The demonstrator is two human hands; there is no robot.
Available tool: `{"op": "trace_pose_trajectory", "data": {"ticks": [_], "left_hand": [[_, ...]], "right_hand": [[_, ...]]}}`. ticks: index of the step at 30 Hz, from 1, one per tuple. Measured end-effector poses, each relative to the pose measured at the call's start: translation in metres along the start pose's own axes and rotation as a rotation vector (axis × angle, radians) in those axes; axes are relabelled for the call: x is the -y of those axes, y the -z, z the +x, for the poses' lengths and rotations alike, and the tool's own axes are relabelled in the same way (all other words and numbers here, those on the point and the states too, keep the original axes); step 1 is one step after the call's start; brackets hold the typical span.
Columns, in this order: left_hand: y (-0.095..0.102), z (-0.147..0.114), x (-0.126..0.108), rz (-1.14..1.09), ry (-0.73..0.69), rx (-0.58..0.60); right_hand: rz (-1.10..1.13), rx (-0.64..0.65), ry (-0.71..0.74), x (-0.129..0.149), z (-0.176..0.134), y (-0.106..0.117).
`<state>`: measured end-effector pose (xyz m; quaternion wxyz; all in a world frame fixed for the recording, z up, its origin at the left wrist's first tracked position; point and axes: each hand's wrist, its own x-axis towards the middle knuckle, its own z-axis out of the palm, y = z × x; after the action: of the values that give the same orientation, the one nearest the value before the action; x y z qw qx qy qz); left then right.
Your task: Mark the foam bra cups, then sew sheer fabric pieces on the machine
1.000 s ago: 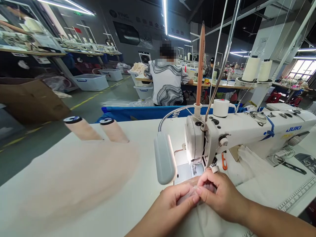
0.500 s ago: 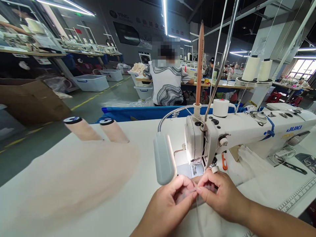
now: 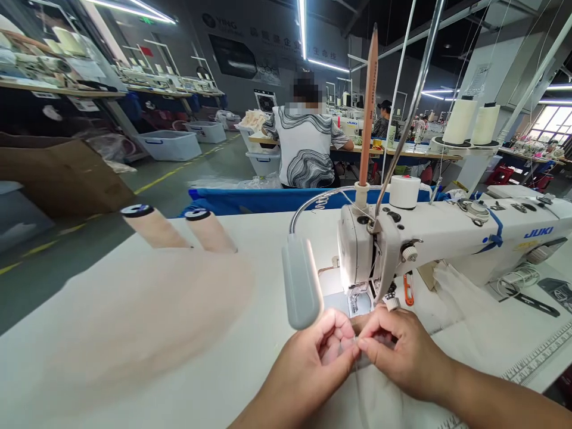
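My left hand (image 3: pixel 315 363) and my right hand (image 3: pixel 404 351) meet in front of the needle area of a white sewing machine (image 3: pixel 357 250). Thumb and forefinger of each are closed in a pinch, tips almost touching. Between them is the edge of a thin, sheer whitish fabric (image 3: pixel 378 396), which hangs down below the fingers and spreads over the table to the right. The exact bit pinched is small and partly covered by the fingertips. A grey lamp head (image 3: pixel 301 283) on a bent metal neck stands just beyond my left hand, lighting the needle plate.
Two peach thread cones (image 3: pixel 156 227) lie tilted at the table's far left edge, near a sheer peach cloth (image 3: pixel 179 316). An orange cutter (image 3: pixel 408 289) lies under the machine arm. A ruler (image 3: pixel 538 351) is at right. Ahead, a person (image 3: pixel 306 146) sits facing away.
The view has shifted a little, so the machine and table appear slightly further right and up. Both hands stay pinched together at the fabric; the left fingers have moved slightly.
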<state>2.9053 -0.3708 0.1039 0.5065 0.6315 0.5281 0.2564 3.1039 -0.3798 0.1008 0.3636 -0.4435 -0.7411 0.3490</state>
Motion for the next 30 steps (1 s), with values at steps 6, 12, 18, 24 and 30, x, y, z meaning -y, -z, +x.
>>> {"op": "trace_pose_trajectory", "data": {"ticks": [6,12,18,24,30], "left_hand": [[0.001,-0.001,-0.007,-0.069,-0.013,0.071],[0.002,-0.004,-0.004,-0.015,-0.058,0.054],[0.001,0.002,0.005,0.226,-0.215,-0.035],[-0.001,0.008,0.019,0.571,-0.559,-0.307],[0.001,0.007,0.024,0.740,-0.986,-0.304]], "right_hand": [[-0.003,0.000,-0.011,0.001,0.000,-0.002],[-0.022,0.005,-0.050,0.002,0.000,-0.003],[-0.110,-0.013,-0.085,-0.001,0.003,-0.006],[-0.354,-0.005,-0.026,-0.003,0.010,-0.011],[-0.433,-0.072,0.080,-0.012,0.010,-0.011]]}}
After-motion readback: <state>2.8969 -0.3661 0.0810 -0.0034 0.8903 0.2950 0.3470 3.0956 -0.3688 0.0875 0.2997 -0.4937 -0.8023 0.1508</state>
